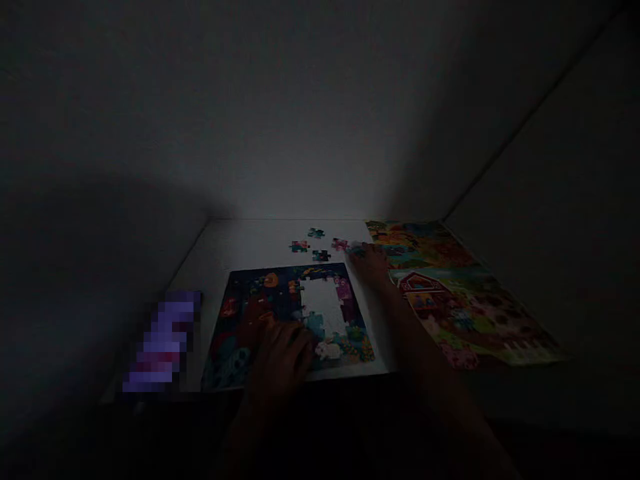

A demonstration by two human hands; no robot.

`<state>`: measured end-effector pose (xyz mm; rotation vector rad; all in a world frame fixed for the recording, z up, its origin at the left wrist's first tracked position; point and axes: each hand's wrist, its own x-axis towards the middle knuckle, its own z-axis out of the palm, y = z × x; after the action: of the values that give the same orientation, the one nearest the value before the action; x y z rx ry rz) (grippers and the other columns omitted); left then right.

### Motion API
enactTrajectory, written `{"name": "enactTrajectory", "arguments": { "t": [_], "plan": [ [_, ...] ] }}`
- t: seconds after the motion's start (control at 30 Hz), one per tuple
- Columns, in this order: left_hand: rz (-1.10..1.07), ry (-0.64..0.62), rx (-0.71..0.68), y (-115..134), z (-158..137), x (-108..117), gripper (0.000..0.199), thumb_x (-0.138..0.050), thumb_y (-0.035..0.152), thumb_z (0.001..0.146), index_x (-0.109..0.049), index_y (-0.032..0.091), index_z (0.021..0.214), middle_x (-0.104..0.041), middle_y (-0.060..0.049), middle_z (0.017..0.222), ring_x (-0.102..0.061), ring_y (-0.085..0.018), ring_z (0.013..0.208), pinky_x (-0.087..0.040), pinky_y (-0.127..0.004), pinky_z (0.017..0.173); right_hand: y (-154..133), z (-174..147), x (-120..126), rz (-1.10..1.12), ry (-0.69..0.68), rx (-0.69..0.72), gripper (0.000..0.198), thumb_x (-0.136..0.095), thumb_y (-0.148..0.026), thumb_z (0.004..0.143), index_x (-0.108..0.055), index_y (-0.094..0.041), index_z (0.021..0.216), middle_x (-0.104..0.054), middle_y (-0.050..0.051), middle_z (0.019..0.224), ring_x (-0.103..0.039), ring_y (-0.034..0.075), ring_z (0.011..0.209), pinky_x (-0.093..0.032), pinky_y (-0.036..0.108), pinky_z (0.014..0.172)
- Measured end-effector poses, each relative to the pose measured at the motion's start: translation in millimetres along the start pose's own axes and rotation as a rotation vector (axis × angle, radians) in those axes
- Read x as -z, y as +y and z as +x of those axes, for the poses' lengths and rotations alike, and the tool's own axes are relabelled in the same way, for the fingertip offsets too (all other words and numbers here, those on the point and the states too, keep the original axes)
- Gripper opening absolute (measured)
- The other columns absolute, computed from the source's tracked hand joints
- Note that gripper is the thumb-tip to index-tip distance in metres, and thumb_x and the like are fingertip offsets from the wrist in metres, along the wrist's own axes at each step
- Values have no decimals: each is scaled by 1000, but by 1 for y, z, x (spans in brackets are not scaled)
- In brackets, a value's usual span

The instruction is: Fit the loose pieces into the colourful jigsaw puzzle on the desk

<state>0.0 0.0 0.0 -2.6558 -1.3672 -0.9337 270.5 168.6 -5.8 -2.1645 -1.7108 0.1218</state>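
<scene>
1. The right hand [371, 261] reaches out over the white table [250, 240], its fingertips at a pink loose puzzle piece [356, 249]; the picture is too dark to tell whether the fingers have closed on that piece or only touch it.
2. The left hand [280, 363] lies flat, fingers spread and holding nothing, on the lower middle of the puzzle [293, 320].
3. The puzzle is mostly filled (a white gap [324, 303] shows right of its middle) and sits near the table's front edge.
4. Four more loose pieces [310, 245] lie scattered just beyond the puzzle, left of the right hand's fingertips.
5. A colourful farm picture [450, 293] with a red barn lies to the right of the right forearm.
6. A blurred purple thing [165, 340] lies left of the puzzle.
</scene>
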Motion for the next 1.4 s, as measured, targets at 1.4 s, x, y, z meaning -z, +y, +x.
{"name": "enactTrajectory", "arguments": {
  "t": [1.4],
  "plan": [
    [-9,85,-36,3,-1,1,21,-47,16,95,-68,17,96,-71,-7,99,-66,-20,93,-56,-35,84,-30,-29,27,1175,-910,348,43,-74,-18,69,-60,-20,110,-66,-1,90,-60,12,77,-46,25,70]
  ]
}}
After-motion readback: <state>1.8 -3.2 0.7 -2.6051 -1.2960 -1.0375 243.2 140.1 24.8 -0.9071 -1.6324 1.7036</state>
